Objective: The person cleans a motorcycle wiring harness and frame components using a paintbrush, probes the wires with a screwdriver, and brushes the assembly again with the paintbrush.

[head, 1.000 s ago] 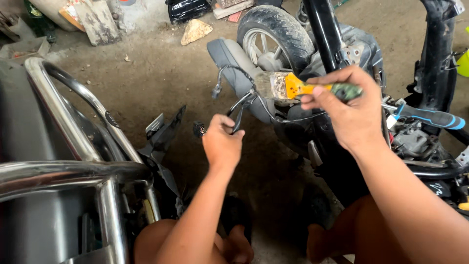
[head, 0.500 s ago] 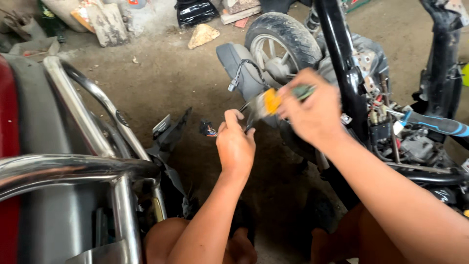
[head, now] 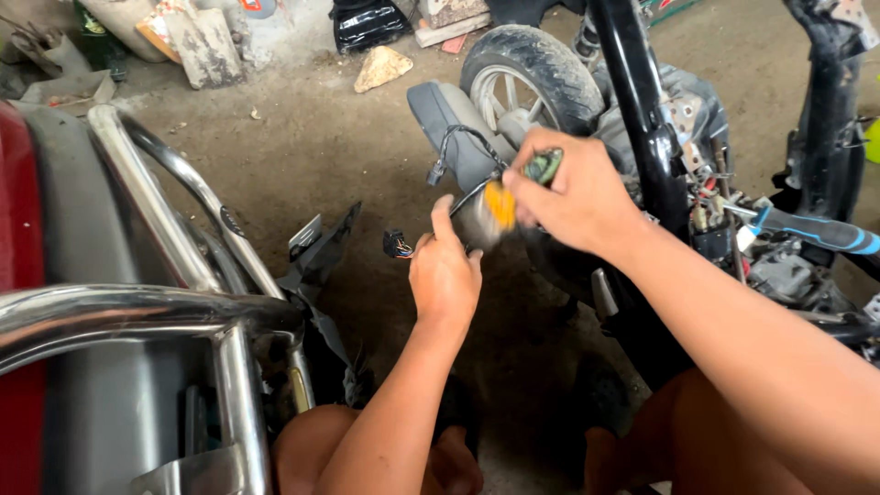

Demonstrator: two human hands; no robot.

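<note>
Two hands close together: right hand (head: 577,192) clamped on blurred orange-and-green tool (head: 513,191), long axis slanting down-left toward left hand (head: 445,275); left hand pinching black wire (head: 463,203), just below-left of tool tip, nearly touching

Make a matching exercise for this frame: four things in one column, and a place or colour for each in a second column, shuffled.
Things:
1. right hand
2. left hand
3. wheel
4. chrome rack

Places or colours:
A. lower left, in front of a red and grey body
B. grips a tool with a yellow and green handle
C. top centre, dark tyre on the dirt floor
D. at the black wiring, below the tool

Pairs: 1-B, 2-D, 3-C, 4-A
</note>
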